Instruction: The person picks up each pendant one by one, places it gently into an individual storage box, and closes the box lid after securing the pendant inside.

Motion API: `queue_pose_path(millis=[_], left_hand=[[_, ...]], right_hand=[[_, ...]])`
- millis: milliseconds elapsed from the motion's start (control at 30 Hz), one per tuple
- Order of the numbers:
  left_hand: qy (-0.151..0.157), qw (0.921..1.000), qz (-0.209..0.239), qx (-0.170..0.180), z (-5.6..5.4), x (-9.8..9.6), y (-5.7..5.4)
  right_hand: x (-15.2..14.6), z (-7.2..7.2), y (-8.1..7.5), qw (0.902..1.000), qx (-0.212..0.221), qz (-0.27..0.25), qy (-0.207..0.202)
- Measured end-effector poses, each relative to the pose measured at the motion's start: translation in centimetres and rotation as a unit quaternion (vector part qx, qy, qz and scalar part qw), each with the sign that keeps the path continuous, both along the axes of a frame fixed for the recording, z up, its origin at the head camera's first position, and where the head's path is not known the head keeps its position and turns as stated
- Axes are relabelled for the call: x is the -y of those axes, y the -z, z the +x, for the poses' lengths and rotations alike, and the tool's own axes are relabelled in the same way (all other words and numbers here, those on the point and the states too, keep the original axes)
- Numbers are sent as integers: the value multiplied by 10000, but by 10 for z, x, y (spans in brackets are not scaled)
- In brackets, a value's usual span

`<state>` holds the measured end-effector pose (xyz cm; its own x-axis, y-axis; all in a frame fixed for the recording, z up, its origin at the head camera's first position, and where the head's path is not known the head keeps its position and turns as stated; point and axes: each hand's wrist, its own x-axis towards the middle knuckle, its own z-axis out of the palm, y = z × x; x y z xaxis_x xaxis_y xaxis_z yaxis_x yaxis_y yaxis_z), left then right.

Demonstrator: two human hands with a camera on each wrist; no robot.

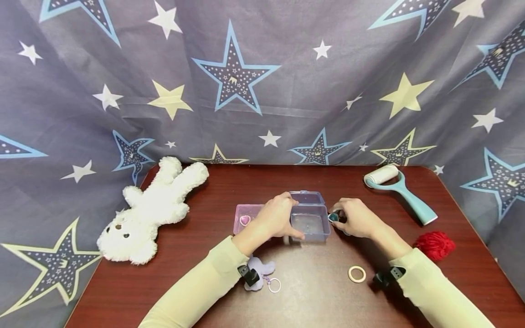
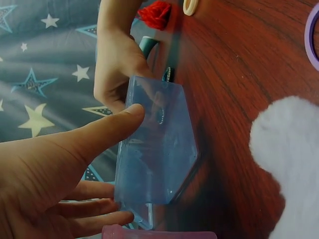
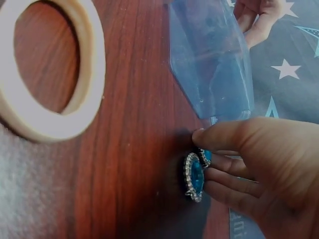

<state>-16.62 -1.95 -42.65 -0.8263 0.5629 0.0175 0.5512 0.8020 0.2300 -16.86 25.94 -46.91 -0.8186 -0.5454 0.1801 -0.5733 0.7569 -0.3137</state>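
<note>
My left hand (image 1: 275, 217) grips a clear blue plastic box (image 1: 310, 237) at its left side, the thumb on the near edge and the fingers toward the hinge. The box's lid (image 1: 307, 198) stands open at the back. Just right of the box, my right hand (image 1: 357, 219) pinches a blue-gem earring (image 1: 334, 217) low over the table. In the right wrist view a pair shows: one earring (image 3: 195, 177) with a silver beaded rim, and a second earring (image 3: 206, 156) partly hidden behind the thumb.
Left of the blue box lies a pink box (image 1: 255, 210) with a pink heart gem (image 1: 244, 220). A purple plush keychain (image 1: 255, 286) sits below my left wrist. A wooden ring (image 1: 357, 274), red yarn (image 1: 434, 246) and lint roller (image 1: 410, 198) are rightward; a white teddy bear (image 1: 153, 205) lies left.
</note>
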Motion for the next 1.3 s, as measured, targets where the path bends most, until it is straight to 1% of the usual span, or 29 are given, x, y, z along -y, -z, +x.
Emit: queue_pose_path(millis=[100,233,433,567,733,1000,1167,1300], left_hand=[[14,9999,132,3,0,0,0],[3,9997,239,-5,1,0,-1],[5,9996,281,-30,0,0,0],[18,9996,268,-34,0,0,1],[-1,9997,226,-25,0,0,0],[-43,9999,160,-43,0,-1,0],[-35,9999,126,-9,-1,0,1],[-13,9999,115,8,-1,0,2]], right_hand=[[-1,1,-1,9998,54,-115,133],[-3,1,-5,9995,-6,-154,272],[-8,-2,-16,9984,-35,-291,493],[-10,-5,-22,9976,-190,-385,543],[-8,-8,-29,9970,-346,-489,497],[12,-5,-47,9957,-228,-807,389],[30,1,-52,9959,-149,-881,129],[42,4,-51,9961,-89,-862,-192]])
